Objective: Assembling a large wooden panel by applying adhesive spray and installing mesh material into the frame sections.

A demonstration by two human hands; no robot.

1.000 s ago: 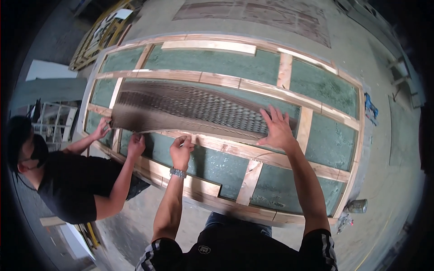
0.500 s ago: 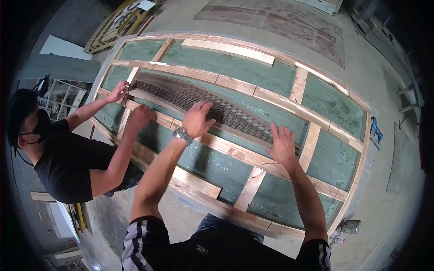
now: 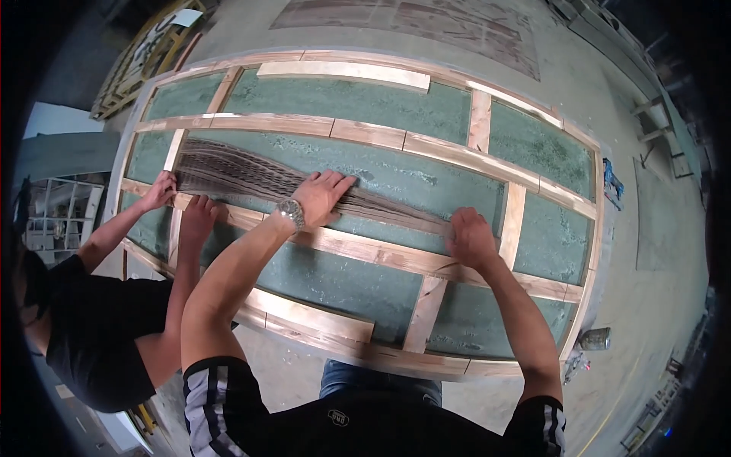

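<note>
A brown paper honeycomb core (image 3: 240, 174) lies in the long middle bay of a wooden frame (image 3: 365, 247), over a green panel (image 3: 335, 286). Its left part is fanned out, while the right part narrows to a thin strip. My left hand (image 3: 324, 196), with a watch on the wrist, rests across the strip's middle, fingers stretched out over it. At the strip's right end, my right hand (image 3: 470, 238) has its fingers curled round the tip. A co-worker's hands (image 3: 161, 190) are at the core's left end, by the frame's rail.
A loose wooden board (image 3: 343, 76) lies along the far rail, and another (image 3: 312, 316) along the near one. The co-worker (image 3: 103, 335) stands close at my left. Beyond the frame's right end are a blue tool (image 3: 612, 185) and a jar (image 3: 595, 338).
The core's right part has drawn together from open cells into a narrow strip. My right hand's fingers have curled in. The whole view has shifted slightly.
</note>
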